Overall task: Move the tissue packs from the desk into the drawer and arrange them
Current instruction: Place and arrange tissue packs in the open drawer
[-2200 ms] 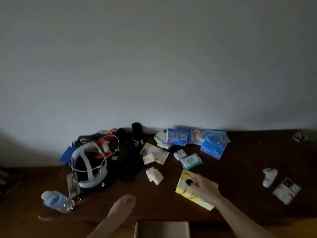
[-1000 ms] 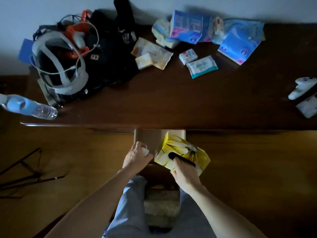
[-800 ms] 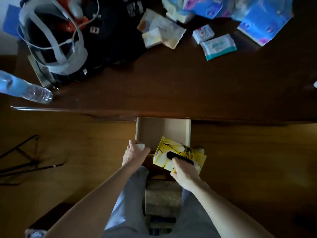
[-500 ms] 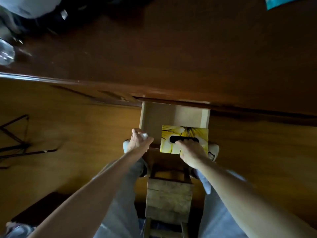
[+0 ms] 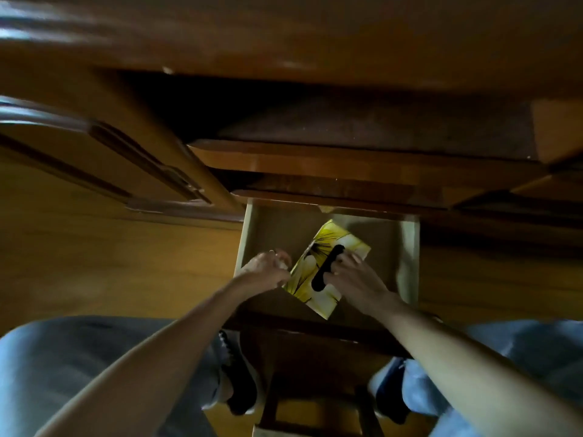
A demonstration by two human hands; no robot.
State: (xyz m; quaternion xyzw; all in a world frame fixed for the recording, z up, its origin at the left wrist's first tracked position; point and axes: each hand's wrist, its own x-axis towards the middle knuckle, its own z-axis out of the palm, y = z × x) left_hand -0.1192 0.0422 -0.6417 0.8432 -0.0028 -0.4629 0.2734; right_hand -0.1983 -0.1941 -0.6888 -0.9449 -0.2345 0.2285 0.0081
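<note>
Setting: dim room with a yellow-brown wooden floor [image 5: 94,263]; the camera looks steeply down past the front edge of a dark brown wooden bench [image 5: 284,36].
Drawer: a pale, light-wood drawer [image 5: 408,247] stands pulled out from under the bench, its inside open to view.
Tissue pack: a flat yellow-and-white flower-printed tissue pack with a black oval slot [image 5: 315,266] lies inside the drawer, turned diagonally, one corner toward the back of the drawer and one toward the front.
Right hand: the right hand [image 5: 353,279] rests on the pack's right side, its fingers [image 5: 339,264] curled over the pack's top beside the black slot, holding it.
Left hand: the left hand [image 5: 265,269] is at the pack's left edge, inside the drawer by the left wall; its fingers [image 5: 279,258] are bent around something small and pale, which is too blurred to identify.
Person: both bare forearms reach forward from the bottom of the view; grey-blue trouser legs [image 5: 63,367] show to either side.
Stool: a brown wooden stool [image 5: 315,373] sits between the knees, just below the drawer front.
</note>
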